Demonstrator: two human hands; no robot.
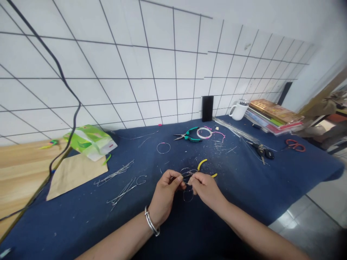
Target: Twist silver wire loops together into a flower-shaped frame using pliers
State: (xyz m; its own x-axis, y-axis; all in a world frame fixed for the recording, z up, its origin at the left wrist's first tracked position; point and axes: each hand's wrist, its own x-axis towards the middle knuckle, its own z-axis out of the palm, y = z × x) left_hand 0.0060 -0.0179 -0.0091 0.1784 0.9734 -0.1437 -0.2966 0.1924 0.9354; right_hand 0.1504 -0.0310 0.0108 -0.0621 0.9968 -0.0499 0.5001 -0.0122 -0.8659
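Observation:
Thin wire bent into several loops is pinched between both hands above the blue cloth. My left hand, with a silver bangle at its wrist, grips the wire from the left, thumb against fingers. From the right, my right hand pinches the same wire close to the left fingertips. Just beyond the right hand lie yellow-handled pliers, partly hidden by that hand. A separate wire ring rests on the cloth farther back. Where exactly the fingertips meet the wire is too small to make out.
Green-handled pliers lie beside a white spool ring with pink thread. Bent wire pieces are at left, near a green packet. Straight wires, black-handled cutters, red scissors, a mug and books are at right.

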